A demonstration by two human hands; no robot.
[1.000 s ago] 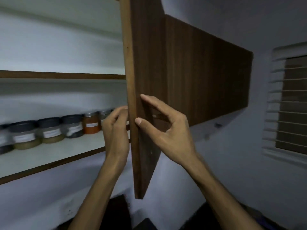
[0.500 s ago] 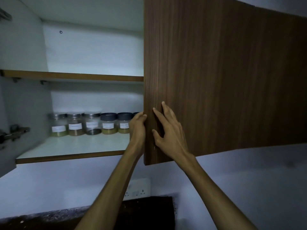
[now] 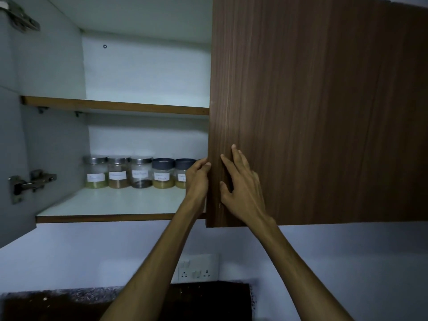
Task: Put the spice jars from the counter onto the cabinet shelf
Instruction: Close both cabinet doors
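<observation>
Steel hinge (image 3: 30,184): bolted to the grey inside of the open left door, at the height of the jars.
Lower shelf (image 3: 111,205): white board with a brown front edge; carries the jars along its back.
Spice jars (image 3: 129,173): five show in a straight row against the rear wall, touching or nearly so. Clear round bodies, each with a white handwritten label too small to read.
Lids: three on the left are shiny metal, two on the right dark grey.
Contents: yellow-green, tan, near-black, then two pale yellow, each filling only the bottom part.
Upper shelf (image 3: 115,107): white, brown-edged.
Left hand (image 3: 196,179): fingers curled round the free edge of the wooden door, hiding part of the rightmost jar.
Wooden door (image 3: 312,112): brown grain, covering the cabinet's right half.
Right hand (image 3: 242,181): fingers spread, pressed flat on the door's face, holding nothing.
Wall socket (image 3: 198,267): white, below the cabinet.
</observation>
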